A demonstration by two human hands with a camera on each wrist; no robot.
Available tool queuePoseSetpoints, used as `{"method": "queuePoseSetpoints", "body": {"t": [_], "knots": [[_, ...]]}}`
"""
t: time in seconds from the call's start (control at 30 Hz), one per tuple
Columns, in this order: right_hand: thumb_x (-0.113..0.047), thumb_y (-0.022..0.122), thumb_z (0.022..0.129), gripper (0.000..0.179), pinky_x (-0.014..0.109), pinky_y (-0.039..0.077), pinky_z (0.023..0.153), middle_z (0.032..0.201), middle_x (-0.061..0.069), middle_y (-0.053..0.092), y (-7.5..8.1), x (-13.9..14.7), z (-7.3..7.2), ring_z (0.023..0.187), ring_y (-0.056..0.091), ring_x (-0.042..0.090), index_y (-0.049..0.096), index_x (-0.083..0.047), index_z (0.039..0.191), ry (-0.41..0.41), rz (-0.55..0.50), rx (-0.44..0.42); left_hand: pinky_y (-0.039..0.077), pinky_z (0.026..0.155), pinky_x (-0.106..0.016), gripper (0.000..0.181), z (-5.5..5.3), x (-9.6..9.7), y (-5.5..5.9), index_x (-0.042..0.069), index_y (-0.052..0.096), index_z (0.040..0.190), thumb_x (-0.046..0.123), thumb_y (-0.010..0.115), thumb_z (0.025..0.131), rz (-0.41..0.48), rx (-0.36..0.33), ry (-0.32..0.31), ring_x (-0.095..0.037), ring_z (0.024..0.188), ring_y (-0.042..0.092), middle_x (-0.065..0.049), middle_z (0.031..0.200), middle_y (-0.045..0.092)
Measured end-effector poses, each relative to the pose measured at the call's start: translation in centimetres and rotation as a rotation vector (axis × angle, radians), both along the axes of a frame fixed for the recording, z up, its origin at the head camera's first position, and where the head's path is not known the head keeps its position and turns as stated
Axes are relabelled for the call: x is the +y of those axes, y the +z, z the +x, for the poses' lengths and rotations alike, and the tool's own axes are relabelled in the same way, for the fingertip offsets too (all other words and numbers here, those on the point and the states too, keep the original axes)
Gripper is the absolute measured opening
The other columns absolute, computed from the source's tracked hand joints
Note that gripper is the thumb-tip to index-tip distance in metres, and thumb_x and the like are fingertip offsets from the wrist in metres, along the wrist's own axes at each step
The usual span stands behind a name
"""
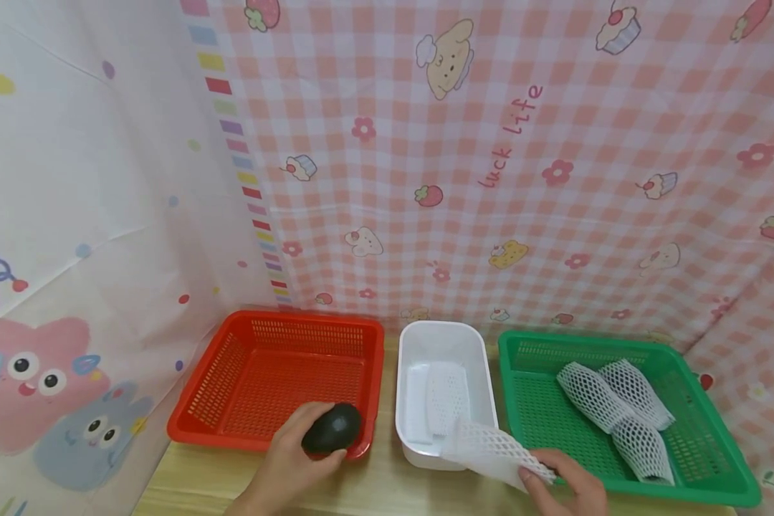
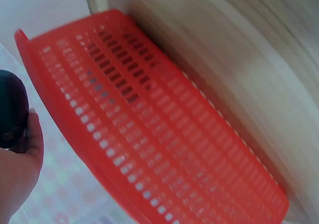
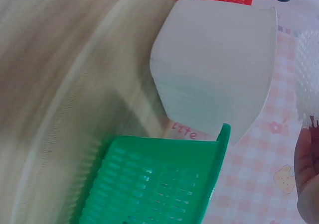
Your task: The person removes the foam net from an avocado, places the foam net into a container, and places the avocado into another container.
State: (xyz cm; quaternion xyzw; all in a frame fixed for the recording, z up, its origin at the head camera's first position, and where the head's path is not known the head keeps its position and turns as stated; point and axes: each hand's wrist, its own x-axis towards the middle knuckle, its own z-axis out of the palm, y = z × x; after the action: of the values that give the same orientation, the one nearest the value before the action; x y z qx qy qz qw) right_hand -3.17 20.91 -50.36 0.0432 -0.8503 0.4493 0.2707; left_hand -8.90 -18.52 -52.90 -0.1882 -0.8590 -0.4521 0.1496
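My left hand (image 1: 292, 457) grips a dark green avocado (image 1: 332, 428) above the front right corner of the red basket (image 1: 200, 434). The avocado (image 2: 12, 109) also shows at the left edge of the left wrist view. My right hand (image 1: 569, 486) pinches one end of a white foam net sleeve (image 1: 490, 448), whose other end hangs over the front of the white bin (image 1: 406, 344). Inside that bin lies another white foam net (image 1: 446, 398). Only part of my right hand (image 3: 306, 184) enters the right wrist view.
To the right stands a green basket (image 1: 742, 459) holding three white foam nets (image 1: 593, 394); I cannot tell whether anything is inside them. All the containers stand in a row on a wooden table (image 1: 187, 476), with a pink checked cloth (image 1: 387, 179) behind.
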Motion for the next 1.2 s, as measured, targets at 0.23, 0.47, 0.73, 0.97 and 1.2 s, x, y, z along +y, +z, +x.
{"method": "queuePoseSetpoints", "body": {"t": [0.23, 0.47, 0.73, 0.97, 1.2], "knots": [[0.018, 0.086, 0.070, 0.039, 0.014, 0.050, 0.069, 0.091, -0.009, 0.074, 0.9, -0.6, -1.0, 0.076, 0.067, 0.003, 0.078, -0.011, 0.094, -0.006, -0.011, 0.012, 0.059, 0.092, -0.035, 0.069, -1.2, -1.5, 0.3, 0.021, 0.066, 0.131, 0.010, 0.098, 0.071, -0.048, -0.052, 0.061, -0.011, 0.108, 0.065, 0.012, 0.125, 0.064], [0.020, 0.084, 0.070, 0.041, 0.013, 0.049, 0.069, 0.091, -0.006, 0.074, 0.4, -0.7, -2.8, 0.076, 0.064, 0.001, 0.077, -0.008, 0.098, 0.056, -0.002, 0.120, 0.059, 0.088, -0.037, 0.066, -2.3, -3.0, -0.2, 0.017, 0.068, 0.130, 0.010, 0.097, 0.071, -0.062, -0.061, 0.129, -0.015, 0.105, 0.067, 0.005, 0.123, 0.067], [0.017, 0.084, 0.073, 0.036, 0.015, 0.050, 0.062, 0.091, 0.003, 0.075, 0.2, -1.5, -5.2, 0.069, 0.060, 0.003, 0.076, -0.007, 0.100, 0.099, 0.004, 0.154, 0.058, 0.087, -0.042, 0.064, -3.0, -4.3, -0.5, 0.012, 0.069, 0.130, 0.014, 0.097, 0.073, -0.050, -0.131, 0.209, -0.021, 0.106, 0.067, -0.002, 0.124, 0.069], [0.012, 0.083, 0.079, 0.028, 0.015, 0.050, 0.060, 0.090, 0.006, 0.075, 0.7, -2.8, -6.6, 0.064, 0.060, 0.005, 0.076, -0.004, 0.101, 0.087, -0.053, 0.088, 0.056, 0.087, -0.049, 0.063, -3.7, -5.0, -0.6, 0.007, 0.068, 0.132, 0.013, 0.095, 0.075, -0.092, -0.141, 0.239, -0.027, 0.107, 0.067, -0.009, 0.125, 0.068], [0.008, 0.085, 0.080, 0.025, 0.015, 0.051, 0.060, 0.091, 0.005, 0.076, 0.6, -3.7, -7.6, 0.069, 0.062, 0.004, 0.077, -0.001, 0.102, 0.029, -0.063, 0.051, 0.055, 0.091, -0.052, 0.063, -4.6, -5.9, -0.4, 0.004, 0.066, 0.133, 0.015, 0.092, 0.077, -0.136, -0.217, 0.253, -0.031, 0.110, 0.067, -0.013, 0.125, 0.068]]}}
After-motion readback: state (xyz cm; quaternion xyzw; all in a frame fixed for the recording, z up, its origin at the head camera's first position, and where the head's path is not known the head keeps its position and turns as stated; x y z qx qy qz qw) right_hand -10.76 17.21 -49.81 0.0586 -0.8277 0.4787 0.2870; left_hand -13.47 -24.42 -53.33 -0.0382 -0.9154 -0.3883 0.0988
